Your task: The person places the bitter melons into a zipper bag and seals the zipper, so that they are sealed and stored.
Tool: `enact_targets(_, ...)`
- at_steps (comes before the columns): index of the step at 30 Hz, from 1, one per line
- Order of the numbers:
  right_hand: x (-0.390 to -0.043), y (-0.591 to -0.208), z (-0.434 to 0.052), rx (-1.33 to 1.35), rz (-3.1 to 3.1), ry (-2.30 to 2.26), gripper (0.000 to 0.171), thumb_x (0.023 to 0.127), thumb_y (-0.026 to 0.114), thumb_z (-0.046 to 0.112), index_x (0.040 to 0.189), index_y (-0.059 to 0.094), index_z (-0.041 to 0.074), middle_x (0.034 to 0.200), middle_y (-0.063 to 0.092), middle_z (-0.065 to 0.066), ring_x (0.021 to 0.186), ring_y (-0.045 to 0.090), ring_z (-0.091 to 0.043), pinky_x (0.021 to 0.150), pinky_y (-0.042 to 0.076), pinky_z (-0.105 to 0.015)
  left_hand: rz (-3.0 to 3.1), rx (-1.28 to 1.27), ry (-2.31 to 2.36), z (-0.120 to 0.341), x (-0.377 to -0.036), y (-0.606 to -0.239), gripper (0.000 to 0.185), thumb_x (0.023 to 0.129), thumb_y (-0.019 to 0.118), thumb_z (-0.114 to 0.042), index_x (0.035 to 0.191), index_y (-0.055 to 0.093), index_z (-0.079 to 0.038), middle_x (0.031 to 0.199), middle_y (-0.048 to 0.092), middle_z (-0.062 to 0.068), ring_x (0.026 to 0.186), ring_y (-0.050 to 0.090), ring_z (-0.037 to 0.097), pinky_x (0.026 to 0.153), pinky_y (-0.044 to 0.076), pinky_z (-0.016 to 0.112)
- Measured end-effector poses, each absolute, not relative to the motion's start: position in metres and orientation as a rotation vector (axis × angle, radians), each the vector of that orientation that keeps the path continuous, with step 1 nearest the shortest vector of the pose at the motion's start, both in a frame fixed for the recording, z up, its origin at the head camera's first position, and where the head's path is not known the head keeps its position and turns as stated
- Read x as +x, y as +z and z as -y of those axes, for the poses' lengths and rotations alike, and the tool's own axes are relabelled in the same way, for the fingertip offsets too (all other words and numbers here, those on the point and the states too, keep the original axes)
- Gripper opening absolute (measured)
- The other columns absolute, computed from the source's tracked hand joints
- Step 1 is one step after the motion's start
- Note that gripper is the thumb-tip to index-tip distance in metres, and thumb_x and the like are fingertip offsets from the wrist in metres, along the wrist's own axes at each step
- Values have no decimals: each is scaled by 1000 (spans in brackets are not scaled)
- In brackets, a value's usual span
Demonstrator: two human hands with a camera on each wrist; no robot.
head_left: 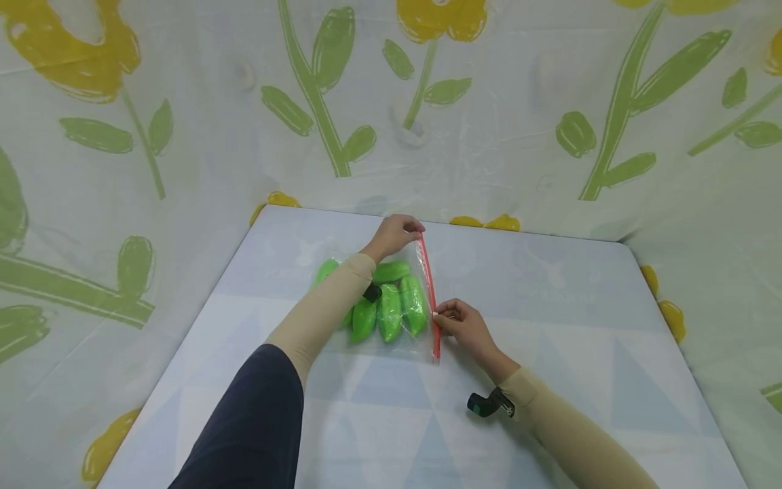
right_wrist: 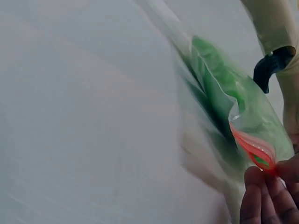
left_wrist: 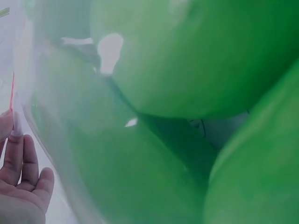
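A clear zip bag with a red zip strip lies on the table, holding several shiny bright-green, elongated pieces. At the strip's far end, my left hand pinches the bag's edge between thumb and fingers; the left wrist view shows this hand beside the bulging green pieces. Lower along the same strip, my right hand pinches it with thumb and fingers. Seen from the right wrist, the red strip gapes slightly beside the pinching right hand.
The bag rests on a pale table with blue-grey triangles. A curtain with yellow flowers and green leaves hangs around its back and sides. Each wrist carries a small black camera mount.
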State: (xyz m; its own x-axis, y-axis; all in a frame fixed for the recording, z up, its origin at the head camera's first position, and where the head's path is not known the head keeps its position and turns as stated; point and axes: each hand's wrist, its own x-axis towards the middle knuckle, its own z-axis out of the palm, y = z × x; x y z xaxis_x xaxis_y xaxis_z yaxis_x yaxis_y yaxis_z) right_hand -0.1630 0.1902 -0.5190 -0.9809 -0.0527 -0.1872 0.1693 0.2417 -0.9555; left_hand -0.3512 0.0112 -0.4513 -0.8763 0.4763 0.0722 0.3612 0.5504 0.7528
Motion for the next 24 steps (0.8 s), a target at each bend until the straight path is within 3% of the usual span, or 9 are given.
enact_targets(14,-134,-518,-194,135,-2309,-1758,26,82,71,23,100,60,7,84,66,-7,73,62,-19,61,52,-27,-2617,688,1299,-10,-354,-450,20,90,63,-19,106,67,-9,100,66,0,98,58,15,87,48,29)
enact_targets(24,-113,-485,-188,57,-2236,-1791,21,86,65,10,102,57,-3,90,66,-18,79,63,-30,69,55,-38,-2638,686,1285,-10,-355,-450,20,90,62,-18,108,67,-10,102,67,1,99,59,14,88,47,28)
